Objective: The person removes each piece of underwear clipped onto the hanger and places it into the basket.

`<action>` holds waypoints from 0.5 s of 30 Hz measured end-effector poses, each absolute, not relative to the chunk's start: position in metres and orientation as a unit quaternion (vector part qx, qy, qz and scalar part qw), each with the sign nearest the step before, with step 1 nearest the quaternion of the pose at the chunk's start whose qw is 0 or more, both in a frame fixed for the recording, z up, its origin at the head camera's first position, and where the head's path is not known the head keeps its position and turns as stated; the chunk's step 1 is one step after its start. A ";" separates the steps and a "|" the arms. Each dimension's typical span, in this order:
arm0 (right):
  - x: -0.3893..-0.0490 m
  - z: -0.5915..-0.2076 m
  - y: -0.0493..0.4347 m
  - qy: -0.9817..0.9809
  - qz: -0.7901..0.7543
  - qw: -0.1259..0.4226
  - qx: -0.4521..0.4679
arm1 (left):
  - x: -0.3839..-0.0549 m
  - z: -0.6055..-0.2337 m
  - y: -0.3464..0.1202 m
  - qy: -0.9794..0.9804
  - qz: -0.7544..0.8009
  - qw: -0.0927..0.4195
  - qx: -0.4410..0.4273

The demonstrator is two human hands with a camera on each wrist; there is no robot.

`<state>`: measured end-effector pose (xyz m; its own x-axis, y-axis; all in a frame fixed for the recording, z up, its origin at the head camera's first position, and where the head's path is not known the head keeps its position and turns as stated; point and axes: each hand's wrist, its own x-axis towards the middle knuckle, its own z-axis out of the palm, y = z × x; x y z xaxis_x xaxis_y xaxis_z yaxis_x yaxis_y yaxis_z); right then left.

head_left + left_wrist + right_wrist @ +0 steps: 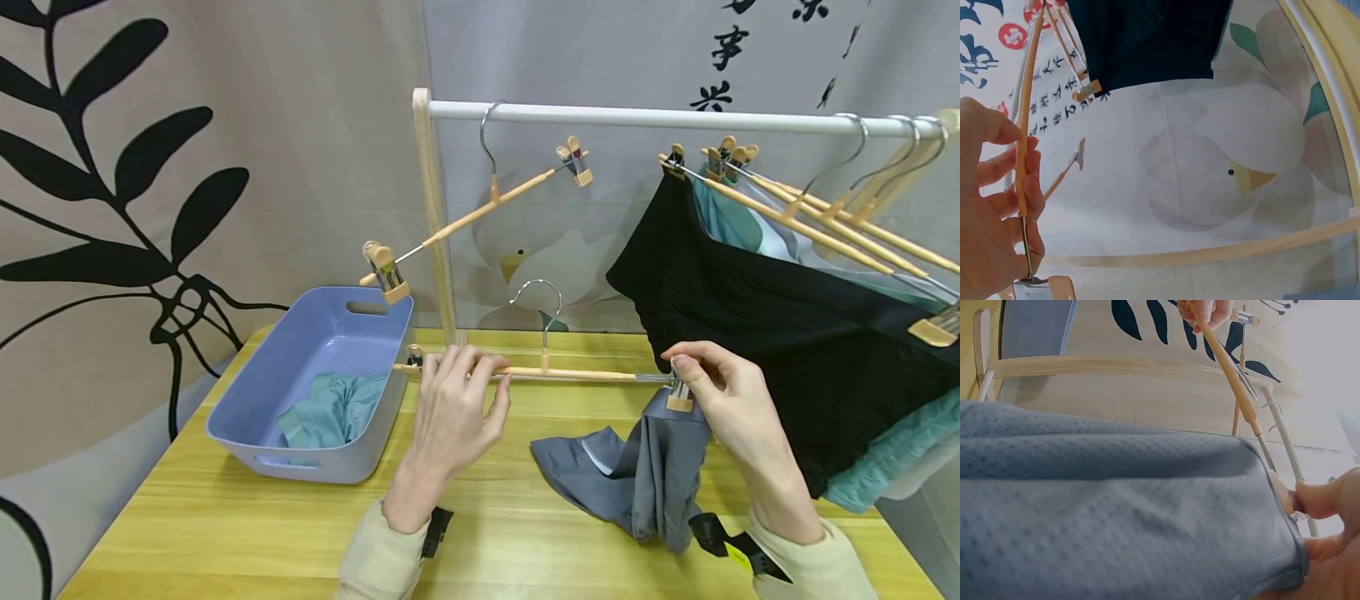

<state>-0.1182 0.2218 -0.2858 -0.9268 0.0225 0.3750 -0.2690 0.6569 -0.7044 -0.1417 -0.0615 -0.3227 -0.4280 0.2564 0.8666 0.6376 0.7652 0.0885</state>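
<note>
A wooden clip hanger (pixel 577 373) lies level just above the table, its metal hook upward. My left hand (pixel 456 408) grips its bar near the left end; the left wrist view shows the fingers curled round the bar (pixel 1023 156). At the other end my right hand (pixel 731 400) pinches the clip (pixel 680 394) between thumb and fingers. From that clip hangs a grey garment (pixel 667 467), bunched, its lower part lying on the table. In the right wrist view the grey cloth (pixel 1116 519) fills the lower half, its edge at my right fingers.
A blue basket (pixel 232 417) with a teal garment (pixel 337 408) inside stands at the left. Behind, a bare clip hanger (pixel 468 218) hangs on the white rail (pixel 637 117). Black shorts (pixel 735 333) and other clothes hang at the right, close to my right hand.
</note>
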 end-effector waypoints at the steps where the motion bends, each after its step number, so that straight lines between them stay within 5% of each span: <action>1: -0.118 -0.286 0.222 -0.893 0.408 0.180 0.068 | -0.142 -0.323 -0.061 -0.818 -0.208 0.461 -0.274; 15: -0.118 -0.287 0.224 -0.892 0.403 0.195 0.069 | -0.141 -0.322 -0.061 -0.821 -0.202 0.460 -0.272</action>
